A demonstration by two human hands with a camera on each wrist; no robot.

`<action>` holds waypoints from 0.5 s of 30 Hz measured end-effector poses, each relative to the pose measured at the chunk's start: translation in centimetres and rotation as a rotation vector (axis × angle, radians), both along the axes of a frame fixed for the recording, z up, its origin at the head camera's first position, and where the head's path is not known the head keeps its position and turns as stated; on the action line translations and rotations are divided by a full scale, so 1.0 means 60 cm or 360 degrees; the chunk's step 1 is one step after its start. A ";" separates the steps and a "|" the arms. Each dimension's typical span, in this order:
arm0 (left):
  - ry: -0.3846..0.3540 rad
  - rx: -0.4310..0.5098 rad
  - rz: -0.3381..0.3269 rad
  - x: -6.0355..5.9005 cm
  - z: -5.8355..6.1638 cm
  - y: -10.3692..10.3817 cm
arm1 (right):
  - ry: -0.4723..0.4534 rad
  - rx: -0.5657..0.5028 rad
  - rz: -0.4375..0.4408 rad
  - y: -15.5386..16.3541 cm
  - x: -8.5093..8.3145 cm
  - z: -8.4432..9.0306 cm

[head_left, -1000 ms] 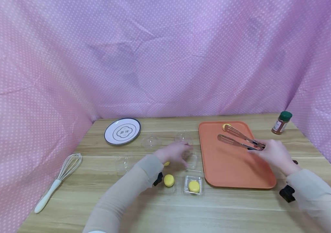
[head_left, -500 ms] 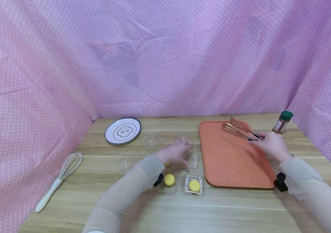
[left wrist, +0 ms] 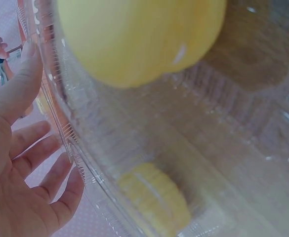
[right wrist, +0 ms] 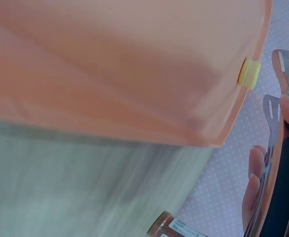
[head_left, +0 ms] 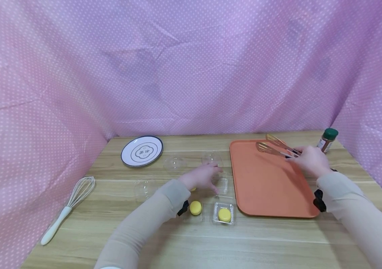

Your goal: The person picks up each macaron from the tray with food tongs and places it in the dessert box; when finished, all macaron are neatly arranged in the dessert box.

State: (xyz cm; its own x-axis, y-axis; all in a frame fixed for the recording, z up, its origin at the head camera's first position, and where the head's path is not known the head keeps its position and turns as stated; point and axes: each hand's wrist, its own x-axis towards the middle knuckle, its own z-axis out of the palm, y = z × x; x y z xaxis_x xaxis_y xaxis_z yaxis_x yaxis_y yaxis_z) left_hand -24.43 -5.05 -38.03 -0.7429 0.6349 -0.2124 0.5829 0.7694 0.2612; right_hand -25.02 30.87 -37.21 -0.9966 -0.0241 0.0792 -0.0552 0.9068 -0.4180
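Two slotted blades of the tongs (head_left: 269, 149) stand apart above the orange tray's (head_left: 268, 186) far end, the right hand's (head_left: 310, 160) fingers gripping the handles. A yellow macaron (right wrist: 249, 73) at the tray's rim is hard to make out in the head view. The left hand's (head_left: 202, 177) fingers, loosely parted, are at a clear container (head_left: 223, 185); contact is unclear. Pink dotted cloth (head_left: 191, 74) backs the wooden bench (head_left: 245, 243).

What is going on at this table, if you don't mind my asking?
A person's right grip holds slotted tongs, parted at the tips, near the far end of an orange tray. A yellow macaron by the tray's far edge is not pinched between them. The left grip, fingers loosely bent, is at some clear plastic containers; whether it touches one is hard to tell. Other yellow macarons already sit in containers.
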 end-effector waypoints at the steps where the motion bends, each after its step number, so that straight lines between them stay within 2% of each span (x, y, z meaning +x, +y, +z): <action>1: 0.0003 0.0001 0.0001 0.001 0.000 0.000 | -0.0003 0.0013 0.0006 -0.001 -0.002 0.001; 9: -0.0017 0.0044 0.0025 0.005 0.002 -0.001 | -0.0090 0.0089 0.0039 -0.002 -0.016 0.001; 15: 0.0006 0.0034 0.0021 0.007 0.003 -0.001 | -0.0100 0.0112 0.0067 -0.006 -0.022 -0.003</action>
State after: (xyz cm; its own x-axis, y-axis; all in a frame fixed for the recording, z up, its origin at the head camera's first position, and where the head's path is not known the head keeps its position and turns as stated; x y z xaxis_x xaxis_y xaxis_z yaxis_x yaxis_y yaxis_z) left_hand -24.02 -5.10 -37.83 -0.7520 0.6294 -0.1959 0.5738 0.7712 0.2756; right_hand -26.33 30.50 -37.37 -0.9975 -0.0696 0.0132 -0.0697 0.9313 -0.3574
